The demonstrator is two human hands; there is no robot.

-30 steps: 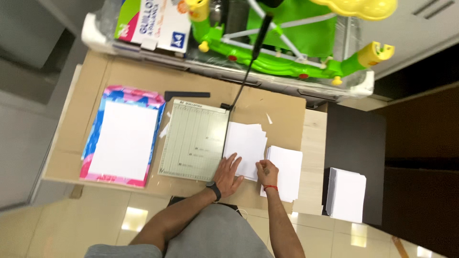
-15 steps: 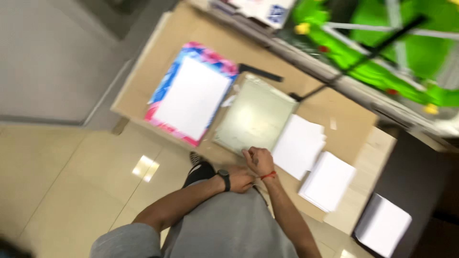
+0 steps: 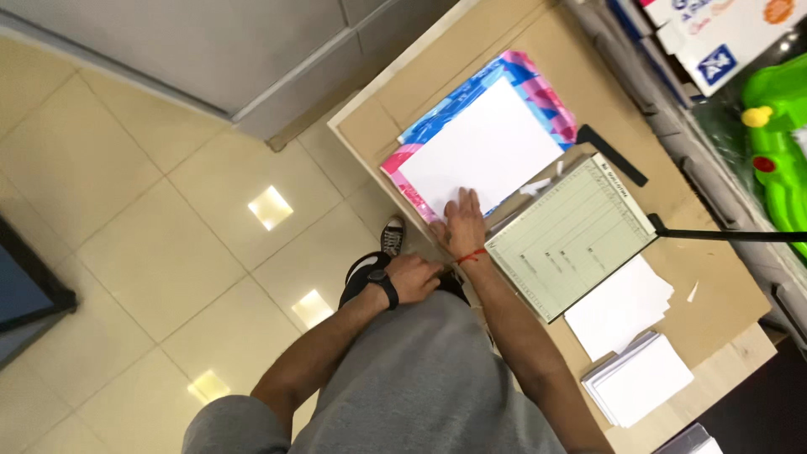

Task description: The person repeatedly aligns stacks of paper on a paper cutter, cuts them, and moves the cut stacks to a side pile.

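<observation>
Fingers [image 3: 467, 204] of right hand [image 3: 461, 229] spread flat, pressing the near edge of the white paper stack [image 3: 479, 147], gripping nothing. Stack lies on pink-blue wrapping sheet [image 3: 538, 84] at the left end of the wooden table [image 3: 714, 294]. Left hand [image 3: 414, 277] loosely curled at the table edge, off the paper, holding nothing visible. Green paper cutter [image 3: 572, 235] just beside the stack; cut white sheets [image 3: 618, 307] and small pile [image 3: 643, 382] further along.

Right hand [image 3: 461, 225] flat, fingers spread; left hand [image 3: 416, 278] curled beside it
</observation>
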